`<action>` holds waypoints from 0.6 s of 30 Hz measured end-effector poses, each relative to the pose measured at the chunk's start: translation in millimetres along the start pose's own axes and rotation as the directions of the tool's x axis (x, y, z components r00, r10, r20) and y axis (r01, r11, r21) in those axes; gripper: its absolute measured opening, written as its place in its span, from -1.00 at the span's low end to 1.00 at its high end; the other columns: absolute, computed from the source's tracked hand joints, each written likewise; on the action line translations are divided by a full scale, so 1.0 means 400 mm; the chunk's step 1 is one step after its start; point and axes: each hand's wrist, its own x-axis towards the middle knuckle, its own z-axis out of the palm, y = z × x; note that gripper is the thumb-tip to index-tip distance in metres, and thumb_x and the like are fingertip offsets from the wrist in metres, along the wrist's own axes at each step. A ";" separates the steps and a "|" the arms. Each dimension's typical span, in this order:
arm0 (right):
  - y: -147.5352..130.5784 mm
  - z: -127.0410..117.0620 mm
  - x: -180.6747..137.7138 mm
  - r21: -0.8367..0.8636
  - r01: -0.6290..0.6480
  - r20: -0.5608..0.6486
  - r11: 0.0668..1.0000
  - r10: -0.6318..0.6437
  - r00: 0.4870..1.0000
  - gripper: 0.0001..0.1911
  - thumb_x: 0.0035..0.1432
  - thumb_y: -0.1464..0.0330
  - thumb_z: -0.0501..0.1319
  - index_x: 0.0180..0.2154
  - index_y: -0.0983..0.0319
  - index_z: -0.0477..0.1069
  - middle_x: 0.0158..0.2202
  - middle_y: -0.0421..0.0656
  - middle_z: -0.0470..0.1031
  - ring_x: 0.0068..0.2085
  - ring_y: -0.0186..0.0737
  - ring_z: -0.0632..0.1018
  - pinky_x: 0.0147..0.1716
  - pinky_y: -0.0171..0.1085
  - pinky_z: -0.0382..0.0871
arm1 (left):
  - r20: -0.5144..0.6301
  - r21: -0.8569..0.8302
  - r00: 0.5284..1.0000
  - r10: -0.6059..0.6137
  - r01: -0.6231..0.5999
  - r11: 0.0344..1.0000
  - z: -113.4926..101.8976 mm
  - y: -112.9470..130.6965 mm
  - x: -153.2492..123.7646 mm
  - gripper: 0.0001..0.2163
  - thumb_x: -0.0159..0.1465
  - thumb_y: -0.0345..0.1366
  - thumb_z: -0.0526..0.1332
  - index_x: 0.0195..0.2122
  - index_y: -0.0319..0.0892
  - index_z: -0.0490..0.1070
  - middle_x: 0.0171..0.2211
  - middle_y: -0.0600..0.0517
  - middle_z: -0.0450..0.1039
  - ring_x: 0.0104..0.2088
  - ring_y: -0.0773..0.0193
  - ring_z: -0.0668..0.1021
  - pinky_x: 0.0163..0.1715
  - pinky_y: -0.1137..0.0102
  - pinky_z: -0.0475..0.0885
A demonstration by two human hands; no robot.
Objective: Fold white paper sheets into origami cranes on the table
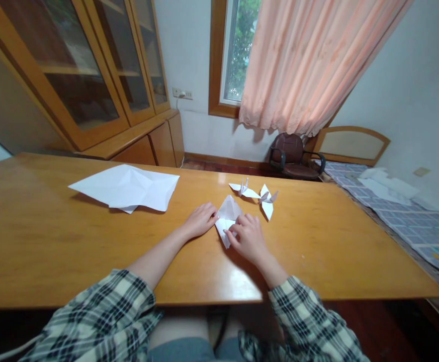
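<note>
A small white folded paper (227, 213) lies on the wooden table (53, 251) between my hands. My left hand (200, 220) rests at its left edge, fingers curled, with the fingertips pressing the paper. My right hand (248, 237) is closed over the paper's lower right part, fingers pinching a fold. Two finished white paper cranes (245, 189) (267, 199) stand just beyond the folded paper, side by side.
A large creased white sheet (126, 187) lies at the table's left. Behind stand a glass-door wooden cabinet (91, 75), a window with a pink curtain (310, 60), a dark office chair (294, 156) and a bed (411, 221) on the right.
</note>
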 end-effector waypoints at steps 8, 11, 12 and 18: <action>-0.016 0.055 -0.009 -0.018 -0.208 0.132 0.978 0.209 0.969 -0.67 0.15 0.08 0.18 -0.44 0.14 0.55 -0.35 -0.13 0.40 -0.22 -0.16 0.32 -0.25 -0.20 0.00 | -0.006 0.068 1.000 -0.011 0.011 0.998 -0.001 0.006 0.002 -0.85 0.31 -0.23 0.02 -0.33 -0.14 0.30 -0.29 0.01 0.32 -0.25 0.19 0.40 -0.24 0.31 0.30; -0.019 0.059 -0.008 -0.005 -0.248 0.130 0.969 0.246 0.961 -0.72 0.12 0.11 0.23 -0.46 0.13 0.56 -0.33 -0.13 0.42 -0.20 -0.15 0.32 -0.26 -0.20 -0.01 | -0.015 0.106 1.000 -0.016 0.017 0.994 0.007 0.007 0.004 -0.85 0.31 -0.24 0.02 -0.32 -0.14 0.30 -0.29 0.00 0.33 -0.25 0.18 0.41 -0.24 0.30 0.30; -0.020 0.060 -0.008 0.004 -0.259 0.129 0.966 0.256 0.958 -0.74 0.11 0.12 0.24 -0.46 0.13 0.55 -0.33 -0.14 0.42 -0.20 -0.15 0.33 -0.27 -0.21 -0.02 | -0.019 0.120 1.000 -0.015 0.017 0.993 0.009 0.007 0.005 -0.85 0.31 -0.24 0.01 -0.32 -0.14 0.30 -0.29 -0.01 0.33 -0.25 0.18 0.41 -0.24 0.30 0.30; -0.020 0.063 -0.010 0.047 -0.284 0.132 0.958 0.276 0.952 -0.77 0.09 0.15 0.27 -0.46 0.13 0.56 -0.33 -0.14 0.43 -0.21 -0.16 0.33 -0.27 -0.21 -0.04 | -0.016 0.160 1.000 -0.022 0.024 0.987 0.015 0.010 0.006 -0.86 0.31 -0.24 0.02 -0.31 -0.15 0.30 -0.28 -0.02 0.34 -0.23 0.17 0.41 -0.24 0.29 0.30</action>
